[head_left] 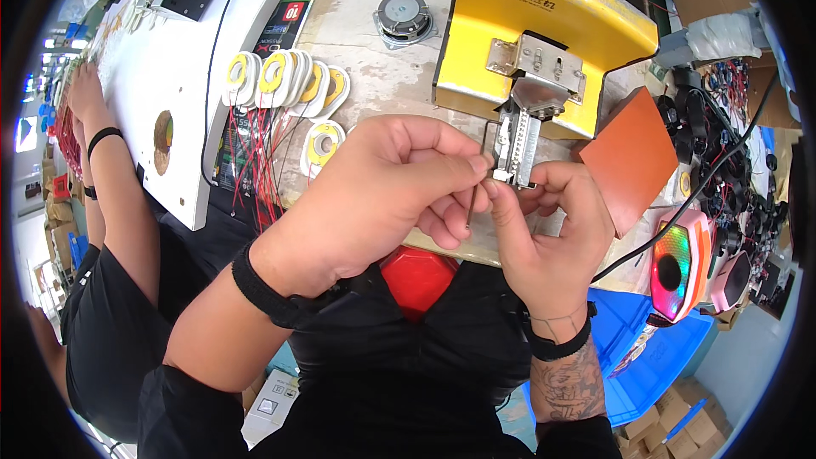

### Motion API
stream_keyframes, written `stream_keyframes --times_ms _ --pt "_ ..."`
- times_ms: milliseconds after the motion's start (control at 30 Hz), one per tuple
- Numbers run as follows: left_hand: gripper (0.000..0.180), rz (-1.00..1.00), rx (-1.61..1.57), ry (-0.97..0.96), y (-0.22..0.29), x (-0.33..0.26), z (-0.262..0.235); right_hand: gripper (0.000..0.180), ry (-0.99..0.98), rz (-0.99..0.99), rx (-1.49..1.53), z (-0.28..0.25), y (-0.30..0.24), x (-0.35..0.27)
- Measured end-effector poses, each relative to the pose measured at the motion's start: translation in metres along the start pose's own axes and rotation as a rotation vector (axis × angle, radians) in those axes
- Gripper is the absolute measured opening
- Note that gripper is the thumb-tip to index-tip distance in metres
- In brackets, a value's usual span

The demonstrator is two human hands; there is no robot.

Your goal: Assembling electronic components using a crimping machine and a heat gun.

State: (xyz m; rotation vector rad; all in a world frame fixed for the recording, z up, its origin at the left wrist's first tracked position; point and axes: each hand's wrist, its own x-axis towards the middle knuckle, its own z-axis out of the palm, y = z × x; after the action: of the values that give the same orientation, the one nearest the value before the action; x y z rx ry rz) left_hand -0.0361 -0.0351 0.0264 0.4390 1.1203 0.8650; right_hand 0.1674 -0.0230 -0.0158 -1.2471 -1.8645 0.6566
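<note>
A yellow machine (625, 30) stands ahead, with a narrow metal feed rail (526, 146) pointing toward me. My left hand (374, 183) pinches a thin metal rod that looks like a hex key (472, 209), held upright along the rail's left side. At the rail's near end, my right hand (552, 234) has its thumb and curled fingers drawn in close. Whatever those right fingers grip is too small or hidden to make out. A small white piece (501, 176) shows at the rail's tip, between both hands.
White-and-yellow ring coils (274, 75) with red wires lie to the left. A round speaker (403, 17) sits behind them. An orange block (631, 157), a lit speaker box (677, 263) and a black cable (699, 191) are right. A co-worker's arm (123, 178) is far left.
</note>
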Motion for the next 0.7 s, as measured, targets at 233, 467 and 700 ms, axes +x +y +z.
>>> stream_keyframes --times_ms 233,467,700 --pt "0.021 0.003 0.020 0.003 0.0011 -0.0019 -0.0029 0.037 0.001 -0.020 -0.007 0.0006 0.0018 -0.0002" --pt "0.021 -0.005 -0.020 0.009 0.0012 -0.0012 0.0003 0.037 0.003 -0.027 -0.007 0.0008 0.0016 -0.0003" --pt "0.020 0.001 -0.008 0.017 -0.0004 -0.0008 0.0028 0.036 0.007 -0.015 0.005 0.0014 0.0017 -0.0008"
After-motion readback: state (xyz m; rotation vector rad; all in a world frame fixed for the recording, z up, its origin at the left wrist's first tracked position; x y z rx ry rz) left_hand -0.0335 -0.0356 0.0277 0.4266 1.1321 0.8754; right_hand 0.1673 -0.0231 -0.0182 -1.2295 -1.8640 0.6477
